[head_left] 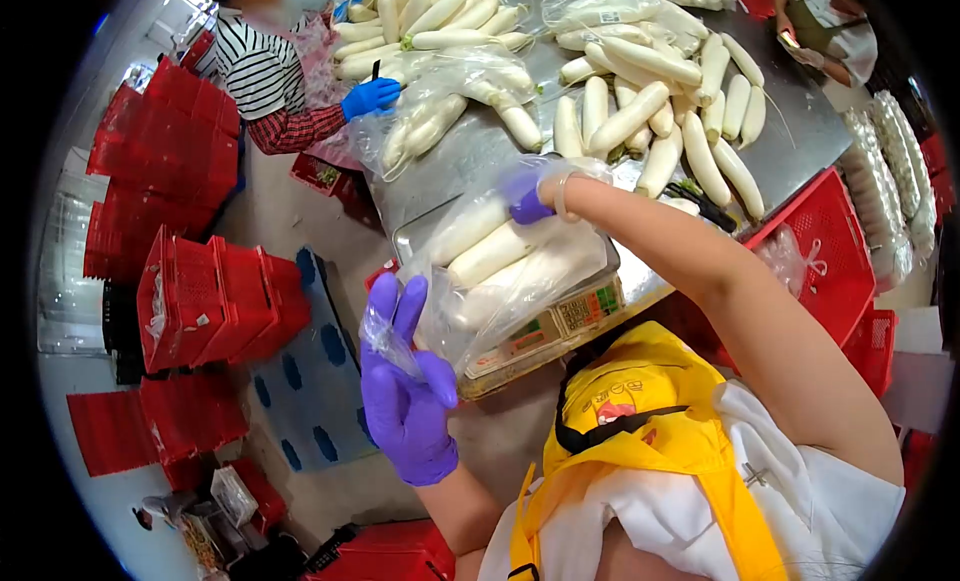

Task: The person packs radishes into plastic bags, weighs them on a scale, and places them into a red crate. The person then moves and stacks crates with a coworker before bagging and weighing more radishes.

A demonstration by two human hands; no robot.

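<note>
A clear plastic bag (590, 271) with several white radishes (492, 256) in it lies on a weighing scale (520, 349) at the table's near edge. My left hand (408, 391), in a purple glove, is at the bag's near left end. Its fingers are partly stretched, with a bunched strip of the clear plastic between fingers and thumb. My right hand (528, 195), gloved in purple too, is over the far end of the radishes against the plastic. Motion smears its fingers, so its grip cannot be made out.
Loose radishes (640, 121) are piled on the metal table (800, 146). Opposite on the left, a co-worker's blue-gloved hand (370, 98) is beside bagged radishes (425, 131). Another person (835, 26) stands far right. Red crates (205, 301) stack at left; a red crate (820, 251) stands right.
</note>
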